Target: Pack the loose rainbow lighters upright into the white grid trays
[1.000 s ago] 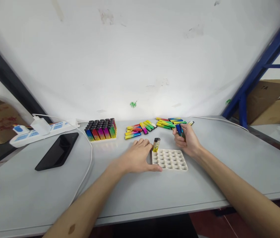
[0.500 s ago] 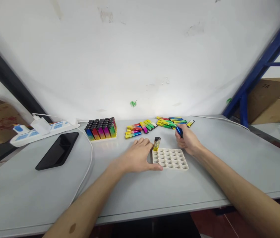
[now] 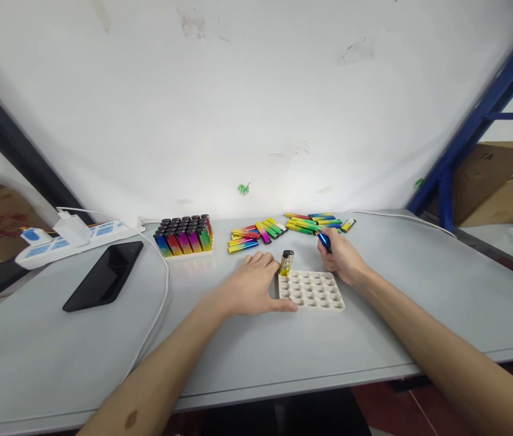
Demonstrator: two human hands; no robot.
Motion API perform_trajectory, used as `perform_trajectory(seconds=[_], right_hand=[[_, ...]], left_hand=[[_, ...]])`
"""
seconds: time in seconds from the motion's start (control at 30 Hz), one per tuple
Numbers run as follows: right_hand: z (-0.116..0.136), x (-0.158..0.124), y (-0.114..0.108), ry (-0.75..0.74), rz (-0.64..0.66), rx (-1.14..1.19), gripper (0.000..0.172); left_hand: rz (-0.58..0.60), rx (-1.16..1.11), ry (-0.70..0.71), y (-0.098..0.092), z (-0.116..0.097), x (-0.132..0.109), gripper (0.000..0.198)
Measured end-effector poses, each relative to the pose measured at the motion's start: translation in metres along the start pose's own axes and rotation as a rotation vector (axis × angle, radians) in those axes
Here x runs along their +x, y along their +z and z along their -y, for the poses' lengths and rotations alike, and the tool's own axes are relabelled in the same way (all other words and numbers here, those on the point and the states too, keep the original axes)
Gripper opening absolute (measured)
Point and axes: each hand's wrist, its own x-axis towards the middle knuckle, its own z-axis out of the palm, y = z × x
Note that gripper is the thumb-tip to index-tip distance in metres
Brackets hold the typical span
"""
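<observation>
A white tray with empty round holes (image 3: 313, 292) lies in the middle of the grey table. One yellow lighter (image 3: 286, 263) stands upright in its far left corner. My left hand (image 3: 249, 287) rests flat and open on the table against the tray's left edge. My right hand (image 3: 340, 258) is closed around a blue lighter (image 3: 324, 241), held just past the tray's far right corner. Behind it lies a loose pile of rainbow-coloured lighters (image 3: 283, 229).
A second tray packed with upright lighters (image 3: 185, 236) stands at the back left. A black phone (image 3: 104, 276) and a white power strip (image 3: 72, 235) with a cable lie further left. Cardboard boxes (image 3: 496, 181) and a blue rack post (image 3: 474, 124) stand at right.
My right hand has turned the blue lighter in its fingers and shifted slightly, staying by the tray's far right corner. My left hand has not moved.
</observation>
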Motion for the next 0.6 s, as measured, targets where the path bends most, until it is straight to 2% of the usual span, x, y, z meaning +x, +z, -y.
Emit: perform_trajectory(seconds=[0.27,0.43,0.6], right_hand=[[-0.0016,0.0004,-0.0010,-0.014,0.002,-0.009,0.057],[-0.0015,-0.0001,-0.0012,0.000,0.018,-0.027,0.051],[0.0008,-0.0015,-0.0010,0.009,0.017,-0.016,0.046]], left_hand=[[0.000,-0.005,0.002,0.0003,0.0001,0.0003,0.065],[0.003,-0.035,-0.015,-0.0010,-0.0002,0.0009,0.067],[-0.044,-0.091,-0.032,-0.0002,0.0025,0.0036,0.056]])
